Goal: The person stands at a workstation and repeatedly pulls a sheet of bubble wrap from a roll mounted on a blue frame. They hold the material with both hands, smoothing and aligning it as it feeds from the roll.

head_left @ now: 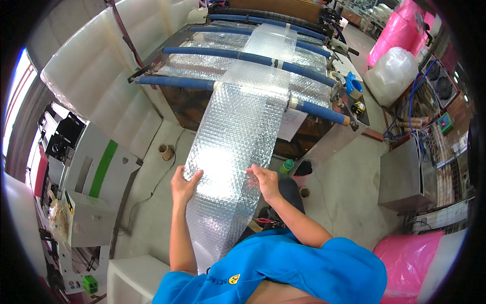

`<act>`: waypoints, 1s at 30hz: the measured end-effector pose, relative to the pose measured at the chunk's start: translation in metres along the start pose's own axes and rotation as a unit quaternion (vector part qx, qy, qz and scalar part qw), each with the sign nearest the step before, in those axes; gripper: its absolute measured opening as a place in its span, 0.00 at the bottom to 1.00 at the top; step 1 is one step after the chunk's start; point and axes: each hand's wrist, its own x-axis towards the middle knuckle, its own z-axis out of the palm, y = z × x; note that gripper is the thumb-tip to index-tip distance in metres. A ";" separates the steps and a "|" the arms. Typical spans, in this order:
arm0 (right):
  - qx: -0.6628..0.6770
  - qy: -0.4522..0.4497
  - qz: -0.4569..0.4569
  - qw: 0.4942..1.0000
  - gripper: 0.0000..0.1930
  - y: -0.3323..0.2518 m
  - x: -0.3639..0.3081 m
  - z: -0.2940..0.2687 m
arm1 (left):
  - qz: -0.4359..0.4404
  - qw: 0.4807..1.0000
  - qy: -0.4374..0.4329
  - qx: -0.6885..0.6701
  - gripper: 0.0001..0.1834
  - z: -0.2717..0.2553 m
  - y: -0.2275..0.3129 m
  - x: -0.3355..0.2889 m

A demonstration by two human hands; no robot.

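A long strip of clear, shiny bubble wrap runs from the machine's blue rollers down toward my body. My left hand grips its left edge, thumb on top and the other fingers partly hidden beneath. At the right edge my right hand is closed with bent fingers on the film, roughly level with the left. Between the hands a bright glare lies on the bubbles. Farther up, the strip passes over the nearest blue roller and under or between others; exactly how is unclear.
A measuring tape and a tape roll lie on the machine's right side. On the floor stand a green bottle and a cardboard core. A grey-white machine is at left; pink-wrapped rolls stand at far right.
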 end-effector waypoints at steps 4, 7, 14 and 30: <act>0.049 0.083 0.025 0.995 0.10 -0.009 -0.011 0.022 | -0.016 0.999 -0.003 -0.031 0.25 -0.002 0.017 -0.004; -0.057 0.042 0.067 0.995 0.09 0.010 -0.021 0.017 | 0.013 1.000 0.007 0.009 0.25 0.009 0.002 -0.006; -0.085 0.023 -0.008 0.996 0.08 0.017 -0.028 0.019 | -0.090 0.995 0.012 0.034 0.25 0.011 0.006 -0.001; -0.188 0.035 -0.028 0.981 0.09 0.066 0.008 -0.009 | -0.100 0.989 -0.092 0.062 0.30 0.076 -0.084 0.031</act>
